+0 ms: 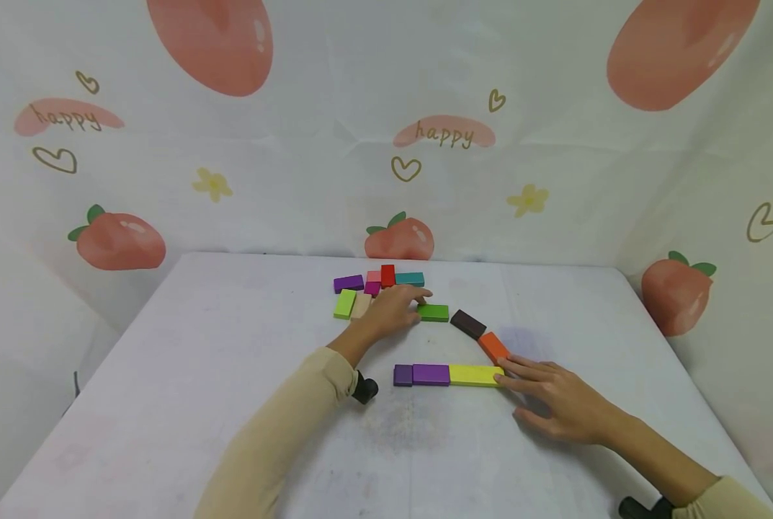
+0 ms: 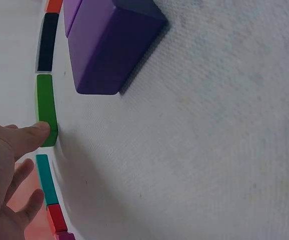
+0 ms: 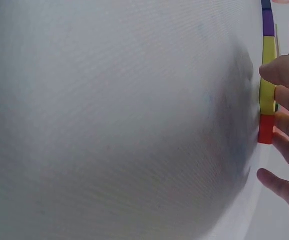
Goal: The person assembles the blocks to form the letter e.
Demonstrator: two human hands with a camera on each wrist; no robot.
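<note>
My left hand point(image 1: 392, 308) is at the left end of a green block point(image 1: 434, 313), its thumb against the near side and index finger by the far side. In the left wrist view the other fingers spread beside a teal block point(image 2: 47, 180). My right hand point(image 1: 557, 400) lies with fingers fairly straight, fingertips touching the end of a yellow block point(image 1: 473, 375) and the lower end of an orange block point(image 1: 493, 347). A black block point(image 1: 468, 324) lies between green and orange. Left of the yellow block, a purple block point(image 1: 431, 375) and a short dark purple block point(image 1: 403, 375) continue the row.
Behind my left hand lie several loose blocks: a purple one point(image 1: 349, 284), a lime one point(image 1: 344, 304), a beige one point(image 1: 360, 305), a red one point(image 1: 388, 275) and pink ones. They rest on a white-covered table point(image 1: 230, 346). A fruit-printed cloth point(image 1: 308, 180) hangs behind.
</note>
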